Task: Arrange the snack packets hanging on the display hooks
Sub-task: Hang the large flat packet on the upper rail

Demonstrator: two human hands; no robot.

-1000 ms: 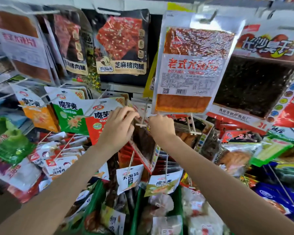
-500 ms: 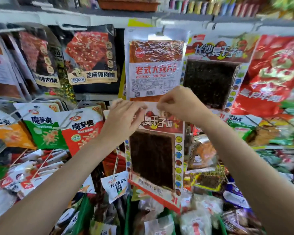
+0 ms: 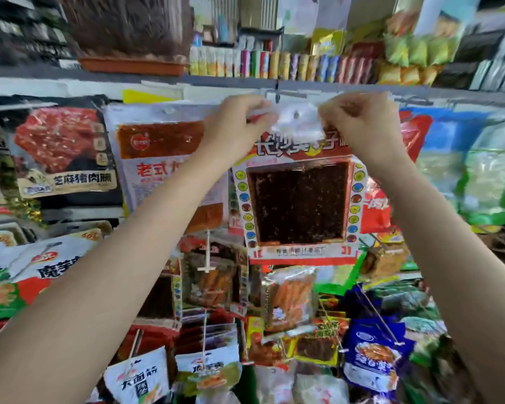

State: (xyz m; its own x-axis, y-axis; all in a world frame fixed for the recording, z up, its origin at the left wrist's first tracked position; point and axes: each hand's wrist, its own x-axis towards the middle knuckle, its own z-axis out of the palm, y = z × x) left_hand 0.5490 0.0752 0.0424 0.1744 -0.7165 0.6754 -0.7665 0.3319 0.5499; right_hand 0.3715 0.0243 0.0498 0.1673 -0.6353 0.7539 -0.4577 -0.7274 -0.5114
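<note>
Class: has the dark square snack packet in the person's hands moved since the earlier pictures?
Yes. The dark packet has gone up, from below the orange packet to beside it, under the shelf edge.

Bright, even light fills the frame with few hard shadows. Motion blur smears everything, worst toward the upper right and left edges. Glare whitens the clear packet top (image 3: 296, 118) at upper centre. Wide-angle distortion bends the shelf edge (image 3: 99, 80).
</note>
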